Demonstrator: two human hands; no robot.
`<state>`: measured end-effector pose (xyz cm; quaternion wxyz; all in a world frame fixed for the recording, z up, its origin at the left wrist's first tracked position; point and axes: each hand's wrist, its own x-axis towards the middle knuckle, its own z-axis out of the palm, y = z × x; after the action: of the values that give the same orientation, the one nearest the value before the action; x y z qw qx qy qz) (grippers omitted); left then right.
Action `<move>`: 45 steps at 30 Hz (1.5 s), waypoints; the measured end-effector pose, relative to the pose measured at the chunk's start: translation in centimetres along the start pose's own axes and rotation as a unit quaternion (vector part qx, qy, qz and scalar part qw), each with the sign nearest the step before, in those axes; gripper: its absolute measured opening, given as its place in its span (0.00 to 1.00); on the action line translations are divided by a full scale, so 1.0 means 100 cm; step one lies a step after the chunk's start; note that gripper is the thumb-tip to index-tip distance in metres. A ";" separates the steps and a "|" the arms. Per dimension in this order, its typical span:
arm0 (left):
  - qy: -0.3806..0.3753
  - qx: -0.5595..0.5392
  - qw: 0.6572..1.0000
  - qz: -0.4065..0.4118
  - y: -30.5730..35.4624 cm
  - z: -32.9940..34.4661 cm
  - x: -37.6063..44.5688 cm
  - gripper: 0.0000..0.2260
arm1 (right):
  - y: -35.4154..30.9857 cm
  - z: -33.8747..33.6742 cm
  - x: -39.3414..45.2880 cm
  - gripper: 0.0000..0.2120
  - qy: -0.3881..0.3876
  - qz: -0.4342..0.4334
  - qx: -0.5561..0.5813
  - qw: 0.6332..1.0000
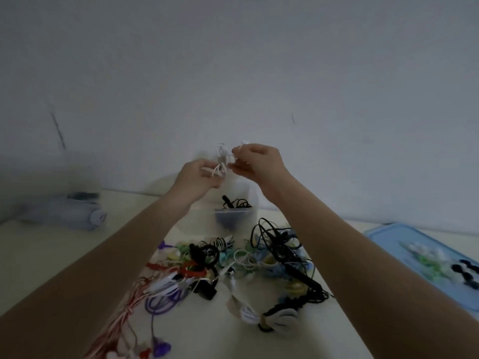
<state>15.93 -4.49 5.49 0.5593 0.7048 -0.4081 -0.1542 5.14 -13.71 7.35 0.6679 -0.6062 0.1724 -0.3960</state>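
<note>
Both hands, left hand (197,176) and right hand (255,161), pinched a blurred white cord (221,161); its ends were indistinct.

Your L hand (198,174) & R hand (255,159) pinch a white cord (221,163), raised above tub (233,216); cable pile (233,263) below wrists.

Left hand (197,177) and right hand (260,161) raised, fingers (237,152) pinching

Dim light falls on a plain grey wall (233,60) behind a pale table (46,257).
</note>
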 end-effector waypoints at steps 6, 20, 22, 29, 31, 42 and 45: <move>-0.033 0.306 0.951 0.023 -0.025 -0.019 0.019 0.10 | 0.031 0.000 0.019 0.07 0.007 -0.049 -0.489 0.871; -0.307 0.194 0.918 0.158 0.023 0.026 -0.077 0.06 | -0.022 -0.055 -0.084 0.04 -0.165 -0.054 -0.604 0.778; -0.384 0.236 0.880 0.146 0.021 0.030 -0.099 0.03 | -0.023 -0.058 -0.107 0.02 -0.210 -0.022 -0.585 0.783; -0.365 0.419 0.809 0.192 -0.006 0.036 -0.128 0.06 | 0.002 -0.059 -0.153 0.09 -0.303 0.014 -0.629 0.716; -0.373 0.387 0.828 0.163 0.004 0.029 -0.125 0.05 | 0.000 -0.062 -0.158 0.09 -0.280 0.003 -0.607 0.744; -0.208 0.245 0.939 0.127 0.075 0.013 -0.119 0.09 | -0.025 -0.064 -0.164 0.20 -0.123 0.150 -0.126 0.973; -0.172 0.082 0.979 0.069 0.080 0.025 -0.120 0.09 | -0.029 -0.068 -0.165 0.22 -0.126 0.147 -0.110 0.975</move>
<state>3.52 2.50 9.13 0.4303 0.6814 -0.5572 -0.2000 -10.98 -6.00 4.57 0.6640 -0.6892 0.2169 -0.1925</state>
